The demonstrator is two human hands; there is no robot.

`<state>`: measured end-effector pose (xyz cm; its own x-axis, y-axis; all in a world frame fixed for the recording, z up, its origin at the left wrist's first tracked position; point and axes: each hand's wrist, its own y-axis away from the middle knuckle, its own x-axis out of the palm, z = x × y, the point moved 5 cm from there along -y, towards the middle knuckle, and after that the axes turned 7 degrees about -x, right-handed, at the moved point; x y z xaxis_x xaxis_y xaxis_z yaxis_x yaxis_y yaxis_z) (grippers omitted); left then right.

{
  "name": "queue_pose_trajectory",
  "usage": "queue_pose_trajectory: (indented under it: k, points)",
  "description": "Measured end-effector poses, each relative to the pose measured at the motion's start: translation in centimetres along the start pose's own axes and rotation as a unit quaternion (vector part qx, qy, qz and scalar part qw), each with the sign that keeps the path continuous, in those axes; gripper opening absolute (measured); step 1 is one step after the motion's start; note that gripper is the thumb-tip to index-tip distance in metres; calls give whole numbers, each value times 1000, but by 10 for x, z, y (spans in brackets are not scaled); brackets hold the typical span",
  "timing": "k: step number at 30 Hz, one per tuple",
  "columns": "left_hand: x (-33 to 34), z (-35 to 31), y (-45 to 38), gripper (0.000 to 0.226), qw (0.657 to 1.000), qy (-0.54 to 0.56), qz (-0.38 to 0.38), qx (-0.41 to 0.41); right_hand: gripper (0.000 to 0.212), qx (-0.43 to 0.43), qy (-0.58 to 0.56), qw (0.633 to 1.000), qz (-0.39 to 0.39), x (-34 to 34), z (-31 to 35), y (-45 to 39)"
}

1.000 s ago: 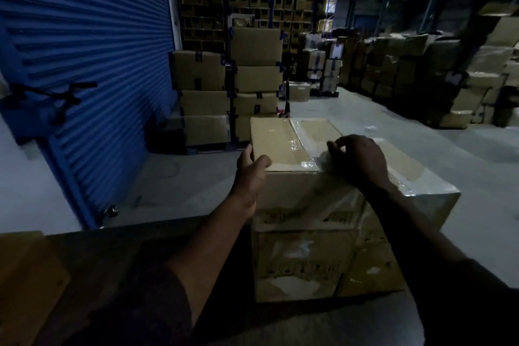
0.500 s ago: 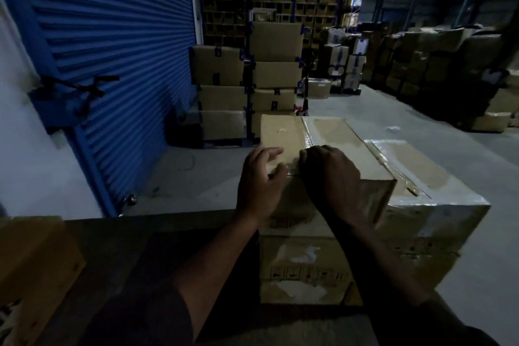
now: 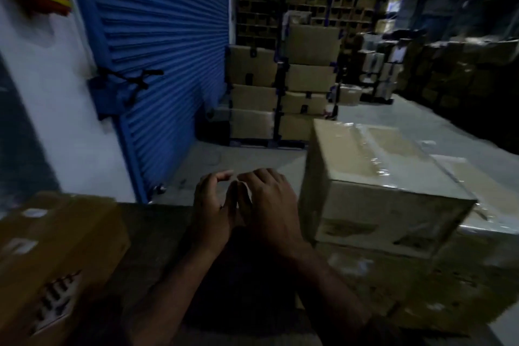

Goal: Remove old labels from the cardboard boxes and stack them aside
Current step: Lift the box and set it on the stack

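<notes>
A tan cardboard box (image 3: 365, 166) with clear tape along its top sits on another box (image 3: 373, 278) to my right. My left hand (image 3: 210, 205) and my right hand (image 3: 269, 202) are off the box, just left of it, pressed side by side with the fingers loosely curled. A pale patch shows between the fingers; the blur hides whether it is a peeled label or the floor behind. A plastic-wrapped box (image 3: 477, 191) stands against the far side of the taped box.
A brown box (image 3: 56, 250) with white labels sits at the near left. A blue roller shutter (image 3: 163, 50) fills the left wall. Stacked cartons (image 3: 280, 93) stand ahead on pallets, and more carton piles (image 3: 449, 73) line the right. Grey floor (image 3: 247, 157) lies between.
Both hands have come off the taped box's near top edge and moved left, together. The view has swung left, so the box now sits at the right.
</notes>
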<state>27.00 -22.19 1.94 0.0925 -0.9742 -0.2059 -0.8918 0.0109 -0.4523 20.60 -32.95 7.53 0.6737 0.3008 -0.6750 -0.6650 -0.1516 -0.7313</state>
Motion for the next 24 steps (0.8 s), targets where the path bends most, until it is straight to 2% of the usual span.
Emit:
queue_pose_trajectory:
  k: [2,5,8,10,12,18,21,24]
  points:
    - [-43,32,2,22,999,-16,-25,-36,23,-2,-45,998,40,35,35,-2]
    - [-110,75,10,18,993,-34,-61,-100,20,6,-91,990,111,94,83,2]
    - [-193,119,17,19,981,-90,-122,-118,26,7,-126,977,173,153,142,8]
    - [-244,144,21,19,969,-130,-156,-139,31,32,-166,963,210,186,177,11]
    - [-293,165,23,30,956,-155,-179,-171,37,61,-203,947,243,219,213,11]
    - [-434,212,9,33,907,-238,-255,-235,56,114,-278,894,332,289,295,25]
    - [-477,239,-1,50,883,-269,-233,-305,60,147,-285,877,359,303,314,26]
    - [-491,266,-8,69,858,-294,-124,-403,52,162,-283,869,371,311,323,28]
